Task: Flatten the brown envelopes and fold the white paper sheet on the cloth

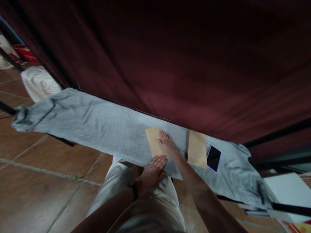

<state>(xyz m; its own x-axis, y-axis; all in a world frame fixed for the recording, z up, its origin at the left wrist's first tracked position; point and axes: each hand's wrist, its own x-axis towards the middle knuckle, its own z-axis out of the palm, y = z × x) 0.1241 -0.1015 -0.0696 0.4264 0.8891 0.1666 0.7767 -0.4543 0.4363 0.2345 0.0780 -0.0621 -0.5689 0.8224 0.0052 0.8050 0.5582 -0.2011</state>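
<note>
A brown paper envelope (pixel 152 139) lies on a grey cloth (pixel 97 123) spread over a long narrow board. My right hand (pixel 166 144) rests flat on the envelope, fingers stretched out. My left hand (pixel 153 170) lies flat at the envelope's near edge, fingers together and extended, a dark watch on its wrist. A second brown envelope (pixel 196 149) lies a little to the right, with a dark phone (pixel 213 158) beside it on the cloth.
A dark red curtain (pixel 184 64) hangs right behind the board. Brown tiled floor (pixel 43 174) lies to the left. A white striped cloth (pixel 39 82) sits at far left. A white box (pixel 289 191) stands at the right. My light trousers (pixel 114 184) show below.
</note>
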